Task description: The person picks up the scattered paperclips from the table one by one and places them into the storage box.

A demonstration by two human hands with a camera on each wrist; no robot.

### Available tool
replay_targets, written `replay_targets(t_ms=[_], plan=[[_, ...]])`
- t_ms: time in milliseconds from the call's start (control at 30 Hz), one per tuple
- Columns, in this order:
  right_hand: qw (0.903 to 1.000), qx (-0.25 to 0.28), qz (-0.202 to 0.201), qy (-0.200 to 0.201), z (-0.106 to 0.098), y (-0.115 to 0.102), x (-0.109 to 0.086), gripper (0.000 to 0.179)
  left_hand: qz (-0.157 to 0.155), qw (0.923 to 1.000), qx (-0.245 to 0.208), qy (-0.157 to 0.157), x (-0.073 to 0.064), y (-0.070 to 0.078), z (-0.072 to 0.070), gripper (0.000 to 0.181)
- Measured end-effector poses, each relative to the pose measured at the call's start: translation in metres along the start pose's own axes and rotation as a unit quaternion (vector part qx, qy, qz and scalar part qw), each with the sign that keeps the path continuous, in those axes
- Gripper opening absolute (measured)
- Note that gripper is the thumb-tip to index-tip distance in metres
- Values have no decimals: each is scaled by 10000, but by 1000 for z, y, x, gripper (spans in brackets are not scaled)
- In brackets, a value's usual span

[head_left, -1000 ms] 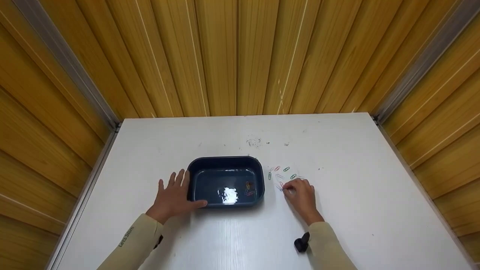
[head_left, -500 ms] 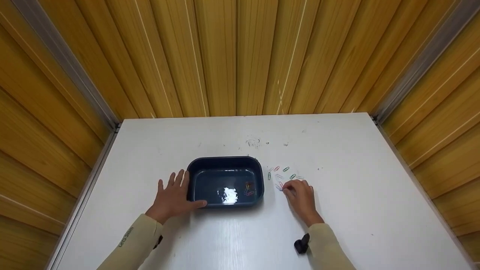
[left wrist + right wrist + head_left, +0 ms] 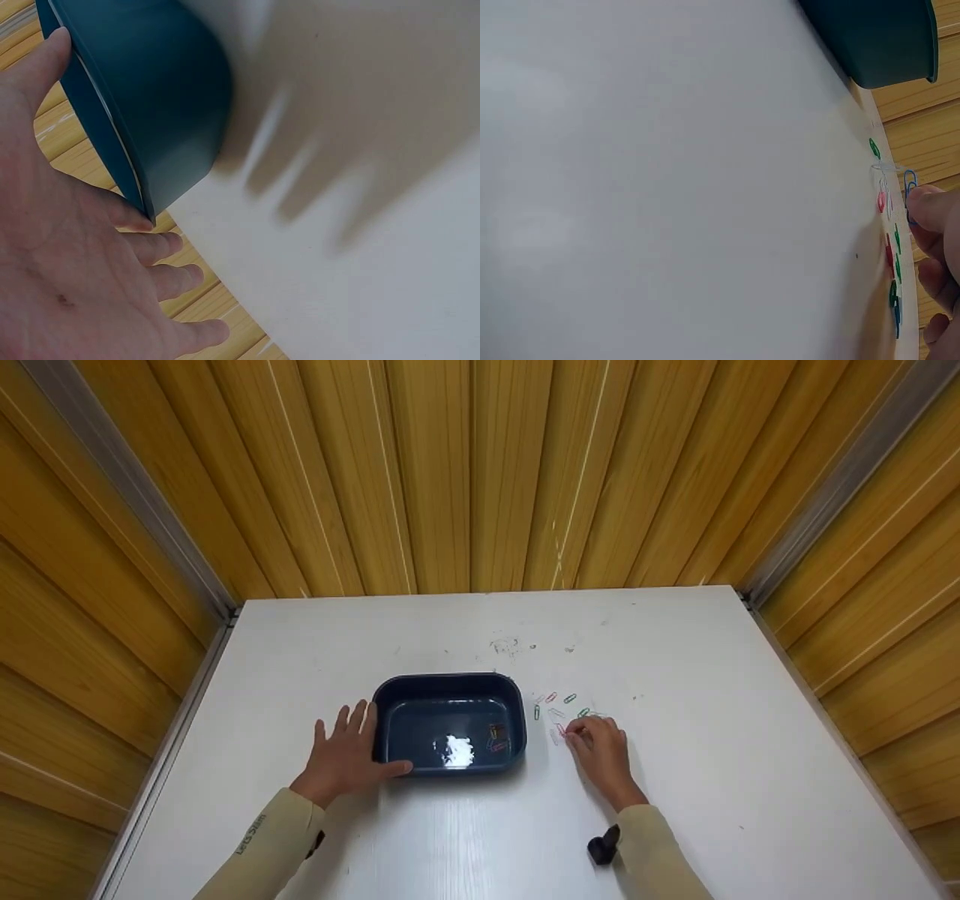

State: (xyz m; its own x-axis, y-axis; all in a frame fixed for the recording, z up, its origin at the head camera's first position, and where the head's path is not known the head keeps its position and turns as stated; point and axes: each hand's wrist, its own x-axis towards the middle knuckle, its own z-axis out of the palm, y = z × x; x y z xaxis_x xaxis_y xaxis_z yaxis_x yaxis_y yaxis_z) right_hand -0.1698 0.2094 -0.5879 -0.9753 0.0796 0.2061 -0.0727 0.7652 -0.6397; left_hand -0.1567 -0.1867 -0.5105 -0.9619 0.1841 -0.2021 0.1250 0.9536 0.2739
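A dark blue rectangular tray [image 3: 420, 727] stands on the white table. My left hand [image 3: 345, 757] spreads along its left side, fingers straight, the thumb resting over the front rim; the left wrist view shows the thumb and index finger at the rim. To the right of the tray, my right hand [image 3: 602, 754] pinches a blue paperclip [image 3: 910, 180] between thumb and index finger. A pale, see-through paperclip [image 3: 889, 167] overlaps the blue one in the right wrist view. Near the right fingertips lies a pink paperclip [image 3: 561, 730]. A few paperclips [image 3: 497, 746] rest in the tray's right front corner.
Several loose paperclips lie between the tray and my right hand, among them a red paperclip [image 3: 552, 697] and a green paperclip [image 3: 570, 698]. Yellow wood-look walls [image 3: 442, 472] enclose the table [image 3: 315, 637] at the back and sides. Dark marks [image 3: 505, 645] show behind the tray.
The blue paperclip at my right fingertips has come off its spot beside the pink one, and the right hand has barely shifted. The left hand and tray have kept their places.
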Motion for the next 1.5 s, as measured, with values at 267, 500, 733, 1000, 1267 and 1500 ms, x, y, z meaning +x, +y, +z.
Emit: replay_targets(t_ms=[267,500,733,1000,1267,1500], plan=[[10000,-62,-27,41,-5,-5,3,3,-5,10000,1,-30,-2,2,-3,116],[10000,5,-25,65,-10,-14,5,6,-28,10000,-46,-42,-3,5,-6,116],[9998,201,80,-6,-12,-25,9,9,-13,10000,-8,19,-3,4,-6,116],[9981,585,-201,80,-11,-35,12,9,2,10000,73,-53,-2,3,-4,116],[9960,715,-513,143,-8,-44,15,10,-38,10000,9,-53,-2,2,-3,116],[9922,919,-804,231,-4,-53,17,9,-47,10000,-6,-44,-1,2,-3,116]])
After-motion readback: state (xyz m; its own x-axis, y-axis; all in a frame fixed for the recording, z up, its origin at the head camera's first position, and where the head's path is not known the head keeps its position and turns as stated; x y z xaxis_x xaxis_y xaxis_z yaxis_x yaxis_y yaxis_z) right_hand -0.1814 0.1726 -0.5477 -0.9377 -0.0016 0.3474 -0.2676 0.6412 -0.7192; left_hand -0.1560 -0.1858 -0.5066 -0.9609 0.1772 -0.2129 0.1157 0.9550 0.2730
